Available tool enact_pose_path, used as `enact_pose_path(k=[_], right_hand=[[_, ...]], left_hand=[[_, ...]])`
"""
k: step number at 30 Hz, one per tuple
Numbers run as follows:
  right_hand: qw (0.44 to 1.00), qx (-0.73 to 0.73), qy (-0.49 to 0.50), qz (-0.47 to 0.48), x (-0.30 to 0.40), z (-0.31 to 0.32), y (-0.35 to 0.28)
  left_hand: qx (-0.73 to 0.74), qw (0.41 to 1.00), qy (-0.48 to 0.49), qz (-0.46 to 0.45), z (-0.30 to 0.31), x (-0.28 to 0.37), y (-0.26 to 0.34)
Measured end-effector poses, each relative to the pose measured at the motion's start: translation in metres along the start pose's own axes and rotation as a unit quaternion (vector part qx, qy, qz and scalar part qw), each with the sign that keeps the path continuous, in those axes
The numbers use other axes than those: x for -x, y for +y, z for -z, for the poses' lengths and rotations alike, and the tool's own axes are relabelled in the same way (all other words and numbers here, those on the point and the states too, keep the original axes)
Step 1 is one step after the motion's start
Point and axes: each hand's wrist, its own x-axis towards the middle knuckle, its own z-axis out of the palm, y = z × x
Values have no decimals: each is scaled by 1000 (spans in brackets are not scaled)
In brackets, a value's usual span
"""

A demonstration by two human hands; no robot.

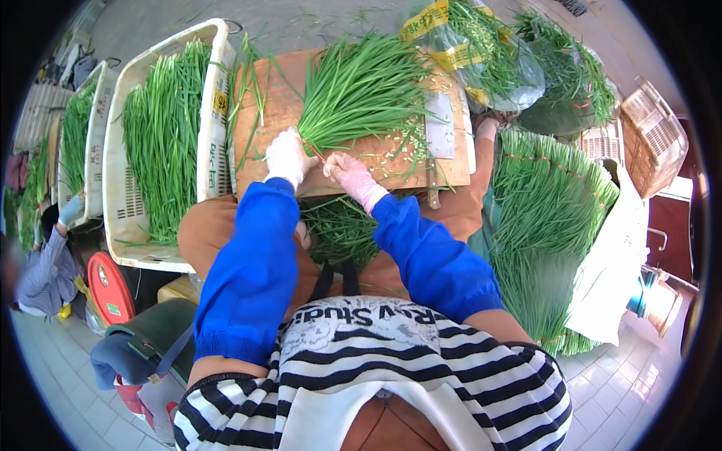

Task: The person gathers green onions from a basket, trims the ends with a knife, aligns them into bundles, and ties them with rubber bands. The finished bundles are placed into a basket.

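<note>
A fanned bunch of long green garlic chives (pixel 361 90) lies on a wooden cutting board (pixel 276 129). My left hand (pixel 289 158), in a white glove, grips the bunch at its gathered lower end. A thin red tie (pixel 313 151) runs from the bunch to the fingers of my right hand (pixel 351 175), which wears a pale pinkish glove and pinches it. On the board's right part rests a cleaver with a broad blade (pixel 440 125) and a wooden handle, among small cut stem pieces (pixel 389 152). Loose leaves lie at the board's left.
A white plastic crate (pixel 115 169) of upright chives stands left. Tied chive bundles (pixel 541 208) are stacked right, beside a white sack (pixel 609 270). Plastic bags of trimmings (pixel 519 84) sit behind right. Loose greens (pixel 344 231) lie below the board. Another person (pixel 48 276) works far left.
</note>
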Motion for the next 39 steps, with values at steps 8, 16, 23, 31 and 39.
enact_pose_path(k=[8, 16, 23, 31, 39], right_hand=[[974, -157, 109, 121, 49, 70, -125], [993, 39, 102, -35, 68, 92, -54], [982, 120, 131, -60, 77, 88, -39], [980, 27, 174, 98, 44, 65, -102], [861, 459, 45, 213, 4, 64, -137]], left_hand=[[767, 615, -178, 50, -9, 15, -25], [875, 411, -168, 191, -63, 44, 19], [918, 331, -186, 116, -62, 68, 21], [908, 351, -228, -5, -40, 99, 16], [900, 358, -248, 20, -26, 111, 4]])
